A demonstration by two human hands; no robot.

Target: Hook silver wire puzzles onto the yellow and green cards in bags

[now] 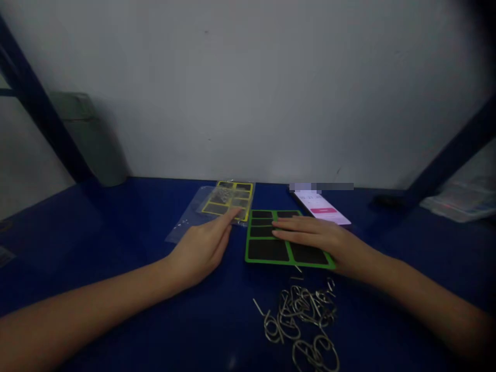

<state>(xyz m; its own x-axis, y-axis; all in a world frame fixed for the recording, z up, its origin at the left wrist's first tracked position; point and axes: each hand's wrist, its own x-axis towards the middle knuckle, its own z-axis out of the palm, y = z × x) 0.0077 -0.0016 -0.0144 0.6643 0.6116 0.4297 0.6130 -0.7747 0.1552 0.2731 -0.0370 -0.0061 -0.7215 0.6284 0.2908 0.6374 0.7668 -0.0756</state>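
My left hand lies on the table with its fingertips touching a clear plastic bag, near the corner of a yellow-framed black card inside it. Several small metal pieces show in the bag, over the card. My right hand rests flat on a green-framed tray with black compartments, covering part of it. Below the tray lies a loose heap of bent silver wire loops. Neither hand grips anything.
A smartphone with a lit screen lies at the back of the dark blue table, beyond my right hand. A grey-green bottle stands back left against a white wall. Dark blue frame posts rise at both sides, and a plastic package lies far right.
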